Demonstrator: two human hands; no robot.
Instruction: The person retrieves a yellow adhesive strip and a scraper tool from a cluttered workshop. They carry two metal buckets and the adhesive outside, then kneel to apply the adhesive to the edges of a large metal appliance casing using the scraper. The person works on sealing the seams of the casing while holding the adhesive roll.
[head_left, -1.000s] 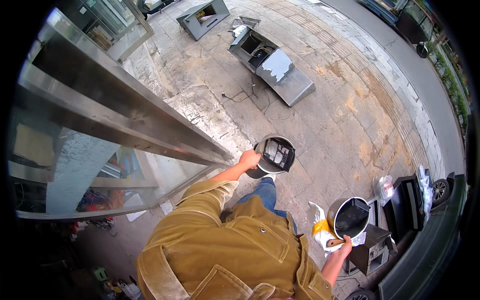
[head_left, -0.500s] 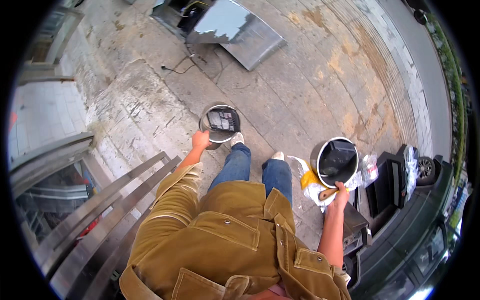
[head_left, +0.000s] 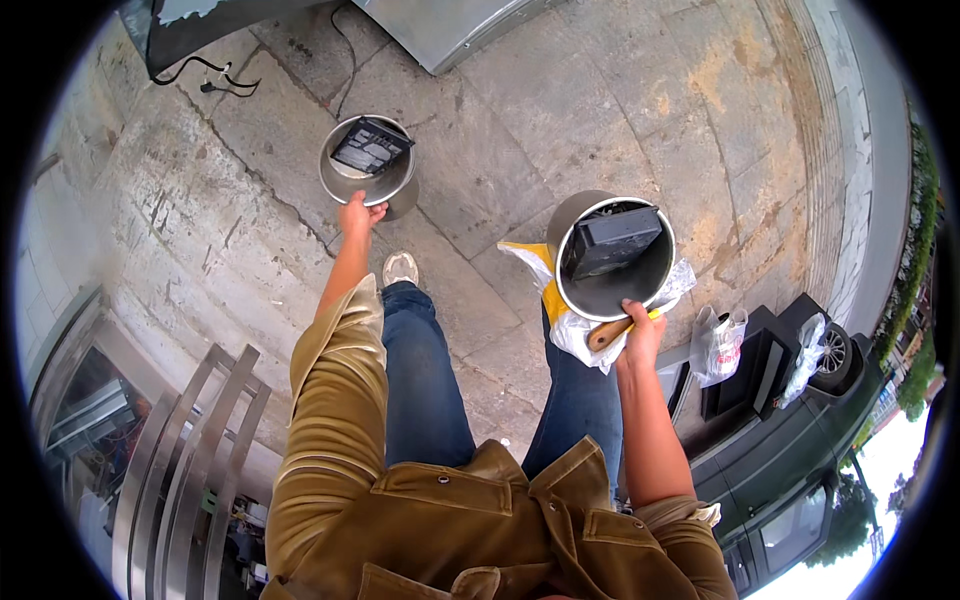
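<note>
Left pot (head_left: 390, 183) and right pot (head_left: 612, 294) had both shifted up and leftward in view over the last half second; the silver cabinet (head_left: 450, 25) had slid mostly past the top edge, and a gap had opened between left pot and the pale shoe (head_left: 400, 268).

Left grip (head_left: 363, 213): clamped on left pot's near edge, fingers curled; couldn't tell rim from handle. Pot was out ahead of the left knee, off the paving (head_left: 500, 200) — mouth facing up. Black device (head_left: 372, 146) with a grey panel sat in it, tilted, one end at the rim.

Right grip (head_left: 640, 335): clamped on right pot's near rim, thumb over the lip. Pot was in front of the right thigh, mouth tipped toward the camera. Black box (head_left: 612, 240) sat inside, tilted, top edge up by the far rim. White-and-yellow bag (head_left: 585, 335) bunched under the pot, brown handle (head_left: 607, 335) just beside the fingers.

Around: black cable (head_left: 225, 85) on the ground upper left, metal bars (head_left: 190, 470) lower left, clear plastic bag (head_left: 717, 345) near a black panel (head_left: 745, 365) at right — dark green vehicle (head_left: 760, 440) beside those.
</note>
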